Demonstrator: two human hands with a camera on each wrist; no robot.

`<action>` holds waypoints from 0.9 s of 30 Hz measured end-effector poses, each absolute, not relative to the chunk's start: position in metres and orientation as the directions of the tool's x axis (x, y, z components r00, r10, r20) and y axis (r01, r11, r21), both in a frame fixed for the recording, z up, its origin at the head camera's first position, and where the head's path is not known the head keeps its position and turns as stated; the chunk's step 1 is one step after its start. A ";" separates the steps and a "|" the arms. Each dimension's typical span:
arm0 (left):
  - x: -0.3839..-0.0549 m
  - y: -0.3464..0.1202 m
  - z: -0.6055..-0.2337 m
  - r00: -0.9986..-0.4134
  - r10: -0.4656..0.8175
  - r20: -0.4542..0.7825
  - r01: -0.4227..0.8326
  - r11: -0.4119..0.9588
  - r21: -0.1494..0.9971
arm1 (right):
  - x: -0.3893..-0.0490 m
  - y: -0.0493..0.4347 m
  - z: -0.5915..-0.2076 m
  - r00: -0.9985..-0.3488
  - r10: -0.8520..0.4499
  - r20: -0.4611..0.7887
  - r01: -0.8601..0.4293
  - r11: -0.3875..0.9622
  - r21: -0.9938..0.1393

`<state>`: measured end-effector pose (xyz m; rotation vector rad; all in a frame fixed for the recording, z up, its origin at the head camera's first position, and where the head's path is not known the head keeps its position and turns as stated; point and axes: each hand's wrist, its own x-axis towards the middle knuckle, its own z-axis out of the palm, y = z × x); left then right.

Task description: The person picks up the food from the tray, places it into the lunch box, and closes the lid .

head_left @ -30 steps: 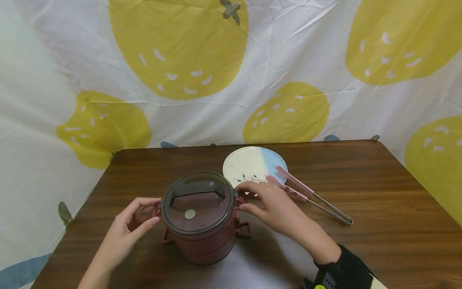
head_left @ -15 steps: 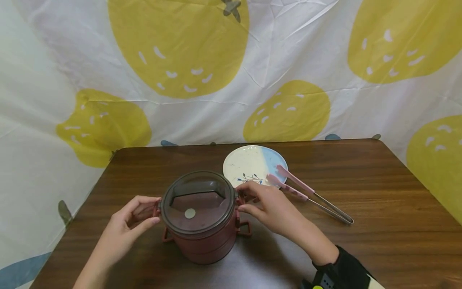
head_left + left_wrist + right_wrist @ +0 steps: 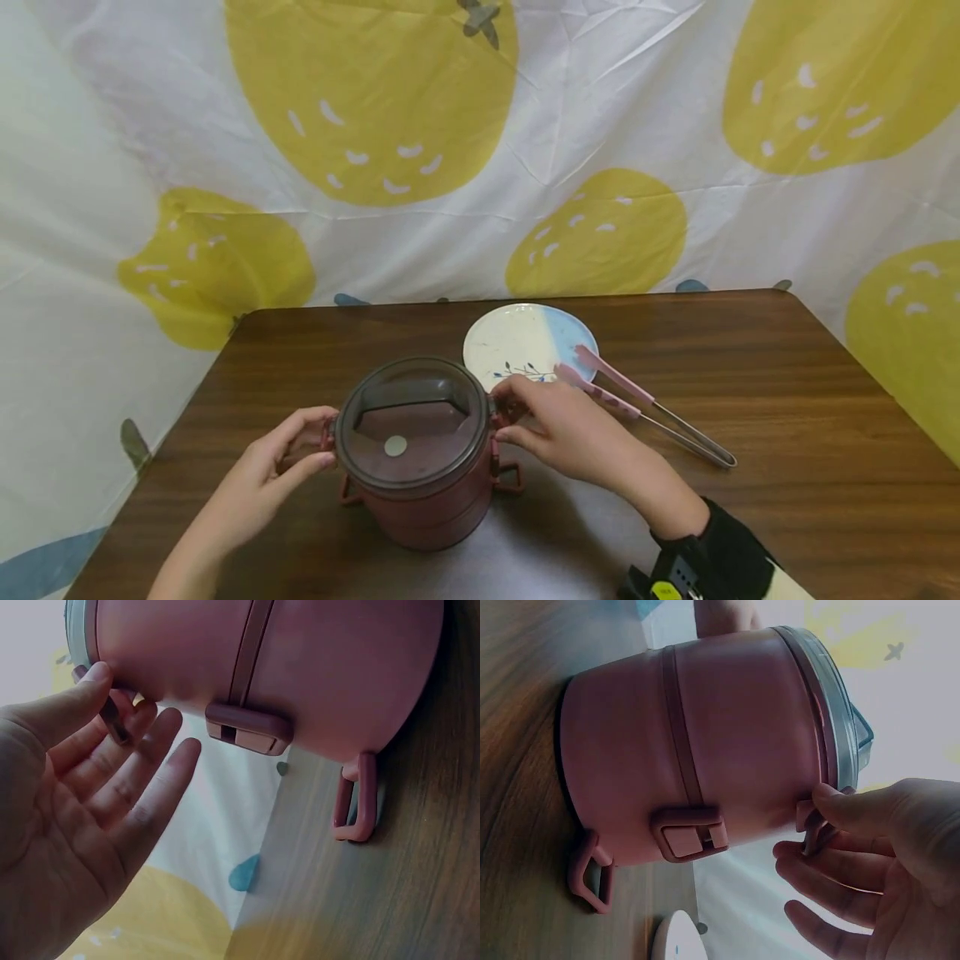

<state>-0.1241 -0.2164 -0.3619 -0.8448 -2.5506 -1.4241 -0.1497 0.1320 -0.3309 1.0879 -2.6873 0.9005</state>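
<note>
A dark red two-tier lunch box (image 3: pixel 427 521) with a see-through grey lid (image 3: pixel 412 462) stands upright on the table. The lid has a raised dark handle and a pale round button. At its upper left side, my left hand (image 3: pixel 262 475) pinches the left lid latch (image 3: pixel 112 721) between thumb and fingers. Opposite, my right hand (image 3: pixel 566 429) holds the right lid latch (image 3: pixel 817 831), thumb on top and fingers behind. Both latches swing out from the wall in the wrist views. Lower down, the middle clasp (image 3: pixel 249 729) lies flat against the side, above a loop handle (image 3: pixel 355 799).
Behind the lunch box, to the right, is a white and blue plate (image 3: pixel 510 337). Pink-tipped tongs (image 3: pixel 663 421) rest with their tips on its rim. The wooden table (image 3: pixel 750 375) backs onto a lemon-print cloth (image 3: pixel 420 258).
</note>
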 end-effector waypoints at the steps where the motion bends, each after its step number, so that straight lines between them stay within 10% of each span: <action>1: -0.125 -0.217 -0.362 -0.839 0.426 0.340 0.512 0.404 0.758 | -0.149 0.132 -0.330 -0.738 -0.600 0.310 -0.666 0.573 -0.477; 27: -0.134 -0.218 -0.379 -0.855 0.341 0.390 0.503 0.362 0.785 | -0.145 0.127 -0.350 -0.771 -0.515 0.374 -0.621 0.481 -0.618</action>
